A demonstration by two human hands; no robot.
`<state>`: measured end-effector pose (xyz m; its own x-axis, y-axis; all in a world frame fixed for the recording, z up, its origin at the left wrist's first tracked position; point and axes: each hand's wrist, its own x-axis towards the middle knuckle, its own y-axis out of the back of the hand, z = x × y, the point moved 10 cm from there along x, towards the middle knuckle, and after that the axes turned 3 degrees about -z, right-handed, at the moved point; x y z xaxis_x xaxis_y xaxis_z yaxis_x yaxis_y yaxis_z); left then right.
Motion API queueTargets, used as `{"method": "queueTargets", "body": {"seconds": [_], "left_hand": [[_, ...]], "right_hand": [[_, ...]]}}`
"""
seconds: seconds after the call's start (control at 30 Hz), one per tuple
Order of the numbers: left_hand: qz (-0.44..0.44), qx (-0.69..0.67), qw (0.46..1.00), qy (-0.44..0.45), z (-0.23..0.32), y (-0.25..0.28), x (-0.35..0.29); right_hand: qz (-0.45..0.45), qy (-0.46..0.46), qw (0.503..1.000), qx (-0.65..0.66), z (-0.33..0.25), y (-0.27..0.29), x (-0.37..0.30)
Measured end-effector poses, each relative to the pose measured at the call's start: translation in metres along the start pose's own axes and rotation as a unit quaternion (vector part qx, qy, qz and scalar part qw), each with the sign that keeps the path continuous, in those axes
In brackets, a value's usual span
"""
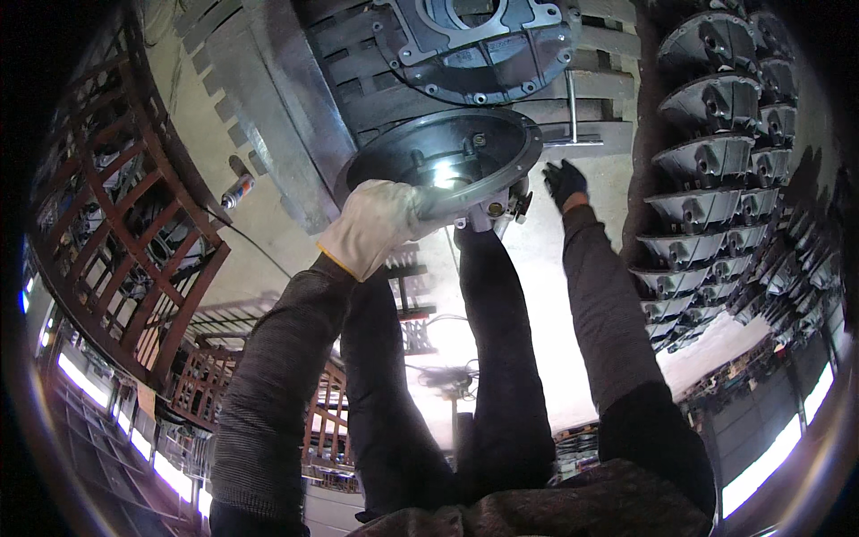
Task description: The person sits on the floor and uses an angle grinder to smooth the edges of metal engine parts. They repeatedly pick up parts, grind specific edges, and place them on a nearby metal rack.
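The left hand (380,224), in a pale glove, grips the rim of a round metal housing (443,161), while the dark-gloved right hand (564,183) hovers open beside a T-handled wrench (573,121) on the wooden pallet (376,89).

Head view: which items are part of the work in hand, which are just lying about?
In hand:
- round metal housing, gripped at its rim by the left hand in a pale glove
- right hand, dark glove, beside it, holding nothing

Lying about:
- second housing on the slats
- T-handle wrench
- spray can
- stacked castings
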<state>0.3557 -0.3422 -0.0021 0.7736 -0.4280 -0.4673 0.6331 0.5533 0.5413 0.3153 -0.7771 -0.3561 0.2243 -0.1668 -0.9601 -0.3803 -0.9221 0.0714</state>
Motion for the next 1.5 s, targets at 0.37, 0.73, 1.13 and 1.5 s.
{"method": "queueTargets", "body": {"seconds": [0.37,0.73,1.13,1.5], "left_hand": [[-0.012,-0.021,0.999,-0.030,-0.008,-0.003,-0.007],[-0.018,0.063,0.752,0.656,-0.070,0.019,-0.117],[0.312,-0.490,0.781,0.232,0.137,0.049,-0.537],[0.514,-0.555,0.540,0.369,0.174,0.036,-0.894]], "right_hand": [[-0.041,0.152,0.767,-0.622,0.163,-0.106,-0.080],[-0.066,0.266,0.882,-0.384,0.047,-0.158,-0.246],[-0.328,0.142,0.812,-0.463,0.132,-0.293,-0.654],[-0.549,0.056,0.618,-0.561,0.394,-0.403,-0.897]]}}
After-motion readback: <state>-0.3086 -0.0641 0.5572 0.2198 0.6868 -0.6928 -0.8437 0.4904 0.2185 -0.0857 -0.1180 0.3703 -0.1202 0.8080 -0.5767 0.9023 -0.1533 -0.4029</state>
